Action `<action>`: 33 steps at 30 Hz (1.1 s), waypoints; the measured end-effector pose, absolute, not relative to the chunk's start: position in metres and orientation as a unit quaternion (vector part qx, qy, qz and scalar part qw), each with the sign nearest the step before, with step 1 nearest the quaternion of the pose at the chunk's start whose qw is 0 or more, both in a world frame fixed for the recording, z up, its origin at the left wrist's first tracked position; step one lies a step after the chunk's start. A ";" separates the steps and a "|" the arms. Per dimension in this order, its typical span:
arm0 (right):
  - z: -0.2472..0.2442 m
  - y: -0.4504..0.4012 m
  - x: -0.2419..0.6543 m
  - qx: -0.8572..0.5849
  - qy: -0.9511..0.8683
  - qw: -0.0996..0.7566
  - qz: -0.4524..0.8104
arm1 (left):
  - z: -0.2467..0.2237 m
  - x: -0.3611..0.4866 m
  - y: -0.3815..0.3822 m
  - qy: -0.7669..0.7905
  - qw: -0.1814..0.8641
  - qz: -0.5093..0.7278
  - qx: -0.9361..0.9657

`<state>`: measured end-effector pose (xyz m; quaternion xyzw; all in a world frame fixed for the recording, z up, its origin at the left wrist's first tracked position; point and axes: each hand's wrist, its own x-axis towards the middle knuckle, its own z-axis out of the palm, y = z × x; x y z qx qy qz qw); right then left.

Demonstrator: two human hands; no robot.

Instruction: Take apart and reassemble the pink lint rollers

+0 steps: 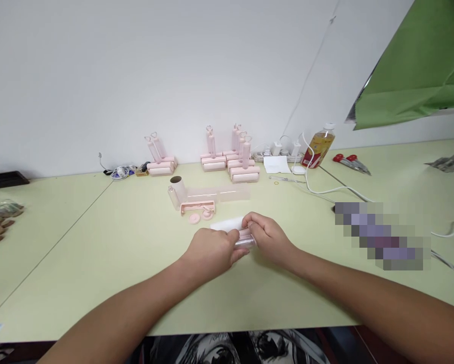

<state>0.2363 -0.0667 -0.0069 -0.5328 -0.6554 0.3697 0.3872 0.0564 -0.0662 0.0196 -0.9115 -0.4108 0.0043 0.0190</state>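
Between my two hands is a lint roller piece with a white roll (227,224), a pink part and clear plastic. My left hand (214,251) is wrapped round its left and lower side. My right hand (268,236) is closed on the right end, its fingers bent over the top. The fingers hide much of the piece, so how its parts join cannot be seen. Just beyond lie a pink tray-like holder (189,206), a round pink cap (194,218) and clear plastic covers (232,192). An upright white roll (179,190) stands beside a clear handle tube (173,197).
Assembled pink lint rollers (244,174) stand in groups along the wall, more at left (161,168). A drink bottle (318,146), a power strip (263,156), white cable (325,191) and red-handled tools (351,161) are at right. A pixelated object (378,237) lies near my right forearm.
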 end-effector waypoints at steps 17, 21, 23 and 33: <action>0.015 -0.046 0.254 -0.420 -0.566 0.363 0.610 | 0.018 0.038 -0.042 -0.391 0.040 -0.324 -0.861; 0.022 -0.035 0.264 -0.406 -0.431 0.539 0.599 | 0.012 0.038 -0.040 -0.426 -0.021 -0.378 -0.821; 0.022 -0.032 0.265 -0.363 -0.400 0.569 0.620 | 0.011 0.041 -0.041 -0.426 -0.031 -0.321 -0.845; 0.009 -0.046 0.257 -0.218 -0.533 0.353 0.737 | 0.004 0.043 -0.036 -0.479 -0.215 -0.159 -0.836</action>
